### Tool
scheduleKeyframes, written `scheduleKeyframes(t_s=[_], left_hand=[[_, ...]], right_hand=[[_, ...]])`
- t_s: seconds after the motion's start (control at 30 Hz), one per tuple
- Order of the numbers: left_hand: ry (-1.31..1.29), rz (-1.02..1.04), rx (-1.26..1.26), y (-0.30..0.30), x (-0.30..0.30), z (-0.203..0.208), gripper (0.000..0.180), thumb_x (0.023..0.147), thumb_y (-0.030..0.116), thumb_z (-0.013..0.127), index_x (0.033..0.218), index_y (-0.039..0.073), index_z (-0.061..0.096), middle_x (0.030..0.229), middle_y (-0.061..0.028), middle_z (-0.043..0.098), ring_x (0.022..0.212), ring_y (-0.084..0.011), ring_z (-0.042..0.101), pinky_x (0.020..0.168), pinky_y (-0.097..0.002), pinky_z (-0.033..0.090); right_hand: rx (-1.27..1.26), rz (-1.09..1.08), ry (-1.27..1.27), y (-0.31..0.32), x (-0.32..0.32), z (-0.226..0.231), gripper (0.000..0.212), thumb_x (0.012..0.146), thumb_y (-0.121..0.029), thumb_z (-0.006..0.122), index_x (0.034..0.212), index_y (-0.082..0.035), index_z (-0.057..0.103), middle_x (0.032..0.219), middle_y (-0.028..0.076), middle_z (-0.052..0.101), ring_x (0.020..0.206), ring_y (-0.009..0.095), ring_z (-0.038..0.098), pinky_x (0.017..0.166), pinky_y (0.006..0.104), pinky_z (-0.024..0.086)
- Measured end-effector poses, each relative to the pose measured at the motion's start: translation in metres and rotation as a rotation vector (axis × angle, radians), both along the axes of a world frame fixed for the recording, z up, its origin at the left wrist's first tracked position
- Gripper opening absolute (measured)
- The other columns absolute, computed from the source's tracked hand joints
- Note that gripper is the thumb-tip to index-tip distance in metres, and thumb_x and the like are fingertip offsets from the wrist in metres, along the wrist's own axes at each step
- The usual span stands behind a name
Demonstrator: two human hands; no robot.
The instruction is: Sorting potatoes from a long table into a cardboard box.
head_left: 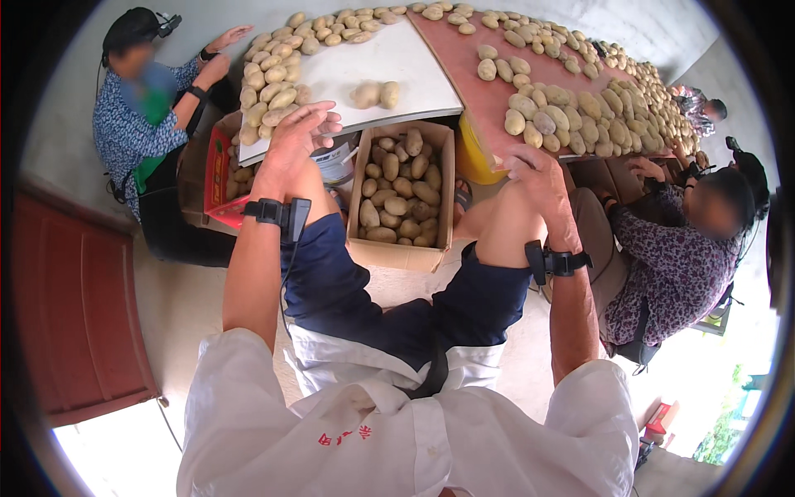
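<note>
My left hand [300, 137] is raised at the near edge of the white tabletop [406, 62], fingers apart and nothing in it. Beyond it on that top lie two potatoes side by side: a blurred potato [365, 94] and a sharper potato [389, 94]. My right hand [537, 172] hovers over my right knee, close to the near edge of the red tabletop [439, 37]. Its fingers are loosely bent with a gap to the thumb, and I see nothing held. Between my knees stands an open cardboard box [399, 255] with many potatoes [397, 205] inside.
Potatoes [269, 79] line the white top's left and far edges; a larger heap [609, 116] covers the red top. A red crate [219, 178], a white bucket [335, 164] and a yellow bucket [476, 153] stand below. Co-workers sit left [137, 116] and right [675, 248]; another is farther back.
</note>
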State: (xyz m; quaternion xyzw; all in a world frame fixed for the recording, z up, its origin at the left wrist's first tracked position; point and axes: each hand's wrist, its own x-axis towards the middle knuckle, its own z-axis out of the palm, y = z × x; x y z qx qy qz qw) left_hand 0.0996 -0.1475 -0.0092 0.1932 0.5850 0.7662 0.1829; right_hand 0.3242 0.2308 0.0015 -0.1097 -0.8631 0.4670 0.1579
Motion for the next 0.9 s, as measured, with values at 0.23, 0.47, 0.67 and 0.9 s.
scheduleKeyframes(t_s=[0.23,0.47,0.67,0.9], left_hand=[[0.010,-0.047,-0.057,0.004,0.002,-0.001,0.033,0.106,0.015,0.056,0.135,-0.002,0.060,0.113,-0.0097,0.069,0.099,-0.0171,0.066,0.077,-0.0291,0.053],[0.024,0.043,-0.262,-0.007,0.009,0.010,0.033,0.105,0.013,0.057,0.135,-0.002,0.060,0.113,-0.0105,0.069,0.099,-0.0182,0.066,0.076,-0.0302,0.053],[0.081,0.049,-0.397,-0.011,0.031,0.020,0.035,0.104,0.013,0.060,0.135,-0.003,0.061,0.114,-0.0123,0.068,0.098,-0.0199,0.067,0.078,-0.0305,0.054],[0.067,0.015,-0.455,-0.023,0.030,0.005,0.035,0.103,0.013,0.061,0.134,-0.002,0.061,0.115,-0.0123,0.068,0.100,-0.0194,0.068,0.080,-0.0299,0.055]], right_hand=[[0.126,-0.037,-0.029,0.002,-0.021,-0.029,0.032,0.092,-0.022,0.067,0.113,0.001,0.071,0.095,0.011,0.074,0.084,0.020,0.068,0.080,0.0330,0.052],[0.270,-0.065,-0.076,0.009,-0.023,-0.030,0.031,0.092,-0.027,0.063,0.114,-0.010,0.075,0.108,0.015,0.074,0.104,0.035,0.069,0.091,0.0421,0.052],[0.305,-0.096,-0.034,0.015,-0.023,-0.039,0.029,0.093,-0.028,0.061,0.114,-0.014,0.075,0.109,0.012,0.074,0.104,0.033,0.069,0.090,0.0416,0.052],[0.274,-0.062,0.024,-0.005,-0.035,-0.038,0.028,0.095,-0.028,0.058,0.113,-0.015,0.075,0.108,0.009,0.075,0.103,0.030,0.069,0.091,0.0406,0.052]])
